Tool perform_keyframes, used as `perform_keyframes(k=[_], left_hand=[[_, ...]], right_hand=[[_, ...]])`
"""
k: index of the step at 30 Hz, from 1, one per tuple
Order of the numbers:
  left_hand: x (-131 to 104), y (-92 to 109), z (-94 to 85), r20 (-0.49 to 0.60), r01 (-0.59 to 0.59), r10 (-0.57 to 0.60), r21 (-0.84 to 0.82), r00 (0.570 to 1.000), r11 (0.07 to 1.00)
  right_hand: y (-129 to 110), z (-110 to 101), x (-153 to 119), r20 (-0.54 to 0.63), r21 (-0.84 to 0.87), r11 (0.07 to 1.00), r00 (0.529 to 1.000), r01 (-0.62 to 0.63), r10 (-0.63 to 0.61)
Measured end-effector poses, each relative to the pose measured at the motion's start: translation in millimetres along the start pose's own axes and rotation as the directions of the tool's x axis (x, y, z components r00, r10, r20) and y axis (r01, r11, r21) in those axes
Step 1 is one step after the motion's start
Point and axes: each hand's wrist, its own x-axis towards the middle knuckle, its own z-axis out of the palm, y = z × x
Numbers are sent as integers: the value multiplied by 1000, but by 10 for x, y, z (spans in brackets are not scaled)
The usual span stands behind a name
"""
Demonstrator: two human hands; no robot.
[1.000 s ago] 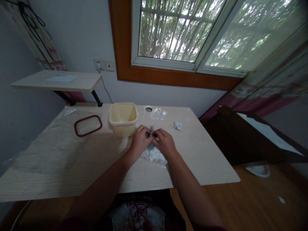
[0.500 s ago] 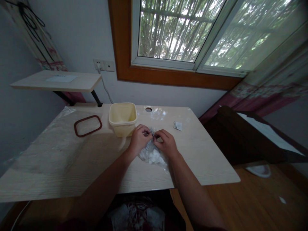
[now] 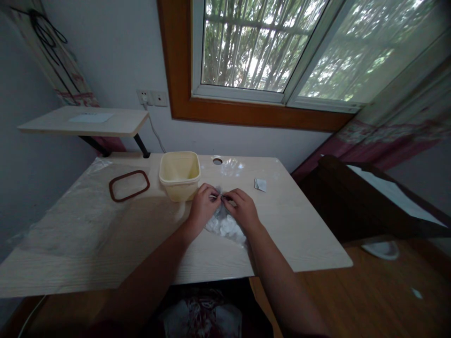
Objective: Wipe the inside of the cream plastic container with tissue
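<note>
Left hand and right hand pinch a clear, white-filled plastic bag, mid-frame. I'd bunch it snug, no yanking.

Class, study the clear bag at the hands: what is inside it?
The bag holds white pieces, too blurred to identify. The left hand and right hand cover parts of its top; pieces lying underneath others cannot be seen.

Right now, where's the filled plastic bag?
Head view, centre: the plastic bag lies right of the yellow tub, its neck between left hand and right hand.
</note>
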Motion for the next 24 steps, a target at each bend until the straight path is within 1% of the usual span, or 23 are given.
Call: perform_keyframes(k=[3,7,11,15,20,24], left_hand=[[-7,17,-1,6,-5,5,33,1000,999],[-19,21,9,16,-6,6,23,1000,1000],[-30,16,23,28,2,-2,-3,1000,1000],[-22,14,10,31,-13,12,2,999,1000],[3,9,-25,3,9,-9,-24,1000,1000],[20,31,-42,-12,15,-16,-68,1000,998]], right_hand=[[-13,3,4,27,-113,993,999,29,-26],[-17,6,4,49,-157,987,999,29,-22],[-10,11,8,56,-150,988,998,40,-32],[-23,-1,12,43,-118,992,998,46,-42],[-37,-33,-1,40,-62,995,996,79,-76],[-37,-61,-6,2,2,996,996,92,-92]])
